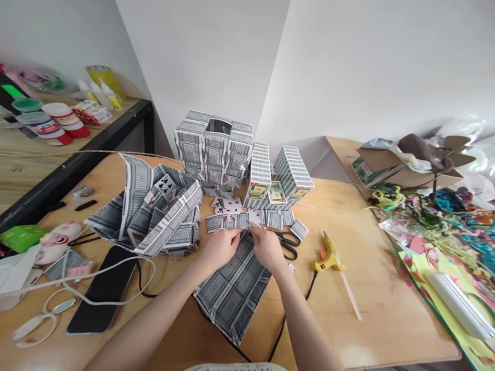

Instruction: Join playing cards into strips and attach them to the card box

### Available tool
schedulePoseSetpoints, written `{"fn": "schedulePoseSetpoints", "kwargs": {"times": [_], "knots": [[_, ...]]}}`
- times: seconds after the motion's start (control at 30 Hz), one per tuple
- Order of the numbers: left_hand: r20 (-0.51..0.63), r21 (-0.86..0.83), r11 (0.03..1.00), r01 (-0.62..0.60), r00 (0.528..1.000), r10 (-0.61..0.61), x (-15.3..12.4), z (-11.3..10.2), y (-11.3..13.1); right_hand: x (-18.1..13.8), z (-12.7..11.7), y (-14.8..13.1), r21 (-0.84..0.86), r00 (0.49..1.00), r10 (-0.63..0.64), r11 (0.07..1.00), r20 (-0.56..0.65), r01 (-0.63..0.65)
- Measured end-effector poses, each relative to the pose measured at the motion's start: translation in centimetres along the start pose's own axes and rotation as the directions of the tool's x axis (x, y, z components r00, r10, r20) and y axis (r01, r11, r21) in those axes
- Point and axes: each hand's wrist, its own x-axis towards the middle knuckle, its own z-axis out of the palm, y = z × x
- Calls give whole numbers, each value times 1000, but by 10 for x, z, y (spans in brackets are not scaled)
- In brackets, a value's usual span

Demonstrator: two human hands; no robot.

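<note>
1. Wooden worktop [371,288], set against a white wall [367,67].
2. Left hand [224,248] and right hand [269,250]: fingers pinched the far end of a card-built panel [232,288], lying between the forearms.
3. Scissors [281,238]: just beside the right hand.
4. Loose cards [214,223]: just beyond the fingers.
5. Yellow glue gun [329,257]: farther right.

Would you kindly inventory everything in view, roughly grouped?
Table: one, tan, centre
Card panel: one, grey, front
Card structures: two, grey, left and back
Loose cards: several, mixed, centre
Card boxes: many, green-white, back
Scissors: one, black, centre
Glue gun: one, yellow, right
Phone: one, black, left
Cables: several, white/black, left/front
Small items: several, multicoloured, left
Tubs: three, multicoloured, far left
Bottles: several, white, far left
Carton: one, brown, right
Craft scraps: many, multicoloured, right
Left hand: one, centre
Right hand: one, centre
</note>
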Motion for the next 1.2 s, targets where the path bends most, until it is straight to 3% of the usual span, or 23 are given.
{"fn": "schedulePoseSetpoints", "kwargs": {"times": [0.23, 0.43, 0.6, 0.8, 1.0, 1.13, 1.2], "knots": [[8, -3, 999, -38, 999, 38, 1, 0, 2, 5, 1, -6, -121, 1000, -4, 993, -6, 3], [55, 128, 990, -63, 997, 56, 2, 1, 6, 5, 0, -16, -266, 998, -15, 963, 54, 29], [112, 192, 977, -97, 991, 76, 1, 1, 12, 1, 0, -18, -286, 995, -27, 957, 96, 53], [24, 99, 994, -41, 999, 39, -2, 2, 12, -5, 2, -10, -146, 999, -39, 988, 30, 43], [-40, -20, 1000, -15, 999, 14, -3, 1, 6, 0, -2, -8, -40, 998, -25, 999, 50, 27], [-59, -123, 992, -6, 998, -1, -1, -1, 5, -6, -10, 4, 218, 998, -4, 976, -55, 16], [-46, -181, 983, -9, 999, 1, 1, -3, 6, -15, -15, 19, 382, 988, 68, 924, -137, -10]]}}
